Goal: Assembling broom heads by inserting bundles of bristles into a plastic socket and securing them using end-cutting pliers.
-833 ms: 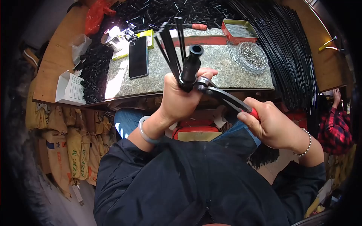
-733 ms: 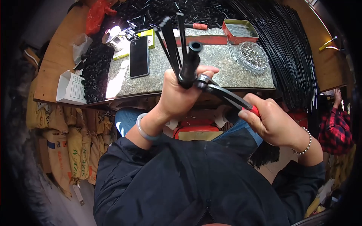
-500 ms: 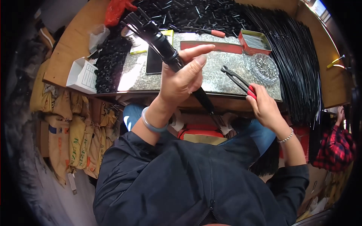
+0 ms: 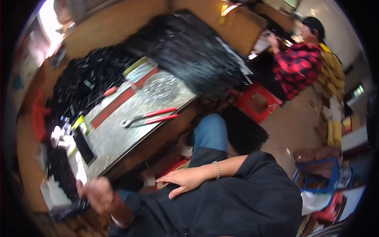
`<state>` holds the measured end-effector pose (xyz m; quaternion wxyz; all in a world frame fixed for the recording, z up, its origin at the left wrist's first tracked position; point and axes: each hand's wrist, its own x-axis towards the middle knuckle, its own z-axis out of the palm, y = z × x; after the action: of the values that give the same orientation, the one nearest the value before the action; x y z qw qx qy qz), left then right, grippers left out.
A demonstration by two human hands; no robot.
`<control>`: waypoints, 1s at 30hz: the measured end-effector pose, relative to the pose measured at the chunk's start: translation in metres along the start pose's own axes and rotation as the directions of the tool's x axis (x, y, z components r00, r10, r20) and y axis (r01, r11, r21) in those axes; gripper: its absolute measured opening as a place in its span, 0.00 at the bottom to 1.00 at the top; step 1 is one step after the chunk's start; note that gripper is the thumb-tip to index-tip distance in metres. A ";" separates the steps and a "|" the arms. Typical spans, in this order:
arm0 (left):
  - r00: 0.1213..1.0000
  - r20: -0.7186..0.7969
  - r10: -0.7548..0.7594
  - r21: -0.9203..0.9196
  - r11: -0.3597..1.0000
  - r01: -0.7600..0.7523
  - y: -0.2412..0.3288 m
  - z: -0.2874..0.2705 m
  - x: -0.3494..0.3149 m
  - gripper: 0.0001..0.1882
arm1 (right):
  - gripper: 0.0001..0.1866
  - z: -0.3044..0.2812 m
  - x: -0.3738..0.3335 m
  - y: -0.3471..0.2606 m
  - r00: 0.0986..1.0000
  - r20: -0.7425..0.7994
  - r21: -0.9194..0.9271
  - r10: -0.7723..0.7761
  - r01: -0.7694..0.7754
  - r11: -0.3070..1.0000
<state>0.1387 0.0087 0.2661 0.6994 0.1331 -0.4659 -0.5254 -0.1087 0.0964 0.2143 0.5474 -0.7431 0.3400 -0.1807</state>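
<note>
My right hand point(image 4: 185, 181) lies over my lap with its fingers stretched out and nothing in it. On the stone slab point(image 4: 108, 136) rest pliers point(image 4: 152, 117) with red handles and dark jaws, apart from both hands. My left hand point(image 4: 99, 193) is at the lower left, beside the slab's near left corner. Its fingers look curled but are smeared by motion. A dark, shiny-ended thing point(image 4: 73, 209) shows just past it, too blurred to name; most of what the hand holds is hidden.
A round dish of small metal parts point(image 4: 161, 87), an open tin point(image 4: 140, 71), a red strip point(image 4: 113, 107), a red-handled tool point(image 4: 110, 91) and a black slab point(image 4: 84, 147) lie on the bench. Black parts heap behind. A co-worker in red-black plaid point(image 4: 298, 67) sits beyond a red stool point(image 4: 258, 102).
My view has swung to the right. The right hand has let go of the pliers, now on the slab, and moved to my lap. The left hand has dropped lower with the black ribbed shaft no longer plainly visible.
</note>
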 end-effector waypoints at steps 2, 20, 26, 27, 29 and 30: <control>1.000 -0.009 -0.029 -0.463 0.886 0.022 0.033 0.051 0.000 0.19 | 0.48 -0.006 -0.008 -0.013 0.973 -0.229 0.004 -0.015 0.016 1.000; 0.823 0.385 -0.418 0.397 0.880 0.261 -0.030 0.100 0.044 0.17 | 0.12 0.013 0.057 0.046 0.681 -0.713 0.371 0.165 0.167 0.913; 0.747 0.416 -0.519 0.307 0.853 0.422 -0.019 0.088 0.056 0.12 | 0.38 -0.056 0.048 -0.033 0.766 -0.633 0.398 -0.113 0.446 0.802; 0.769 0.421 -0.482 0.297 0.874 0.385 -0.019 0.087 0.055 0.12 | 0.42 -0.070 0.050 -0.060 0.737 -0.645 0.381 -0.200 0.538 0.752; 0.832 0.412 -0.371 0.271 0.922 0.277 -0.017 0.086 0.055 0.11 | 0.33 -0.084 0.052 -0.088 0.685 -0.659 0.297 -0.312 0.618 0.728; 0.842 0.399 -0.364 0.274 0.923 0.269 -0.015 0.085 0.056 0.11 | 0.29 -0.091 0.051 -0.093 0.669 -0.641 0.205 -0.376 0.621 0.756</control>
<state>0.0630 -0.0200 0.3297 0.4602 0.1578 -0.6361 -0.5989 -0.1023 0.0138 0.3266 0.4907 -0.5892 0.2179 -0.6037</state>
